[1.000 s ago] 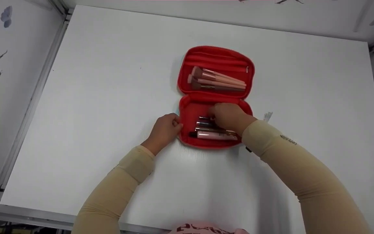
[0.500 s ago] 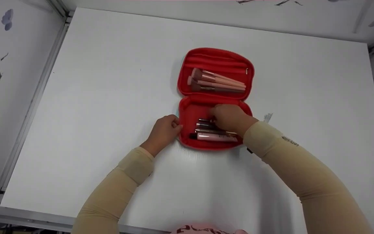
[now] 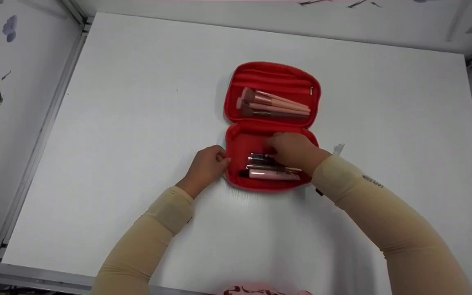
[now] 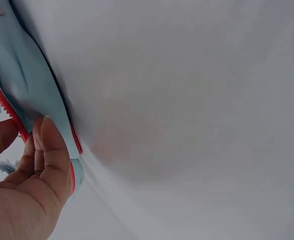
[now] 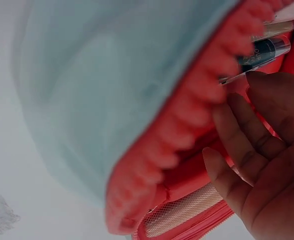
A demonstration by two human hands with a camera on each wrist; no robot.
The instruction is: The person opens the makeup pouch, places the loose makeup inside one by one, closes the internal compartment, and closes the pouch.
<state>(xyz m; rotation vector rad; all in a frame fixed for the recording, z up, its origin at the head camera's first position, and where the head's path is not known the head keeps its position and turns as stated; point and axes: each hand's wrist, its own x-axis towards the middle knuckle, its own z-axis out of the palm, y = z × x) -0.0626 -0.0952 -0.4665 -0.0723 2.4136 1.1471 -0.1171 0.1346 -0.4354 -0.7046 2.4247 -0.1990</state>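
A red-lined makeup bag (image 3: 240,141) lies unzipped and spread flat, its light blue outside (image 4: 31,75) showing in the left wrist view. My left hand (image 3: 205,166) pinches the zipper rim of its near half between thumb and fingers. Inside that half, my right hand (image 3: 293,149) reaches down with fingers loosely bent and apart, the thumb by a slim tube (image 3: 257,155). Beside it lie a dark tube (image 5: 262,54), a gold-brown stick (image 3: 275,168) and a pink tube with a black cap (image 3: 273,175). The right hand covers the ends of some of these.
Several makeup brushes (image 3: 279,102) lie in the far half of the bag, below a zipped pocket. A small whitish scrap (image 3: 338,148) lies right of the bag on the white table (image 3: 137,82). Walls stand along the table's back and sides.
The slim tube and dark tube have shifted slightly nearer the pink tube, with the right hand moving slightly toward me and right. The left hand keeps its place on the rim.
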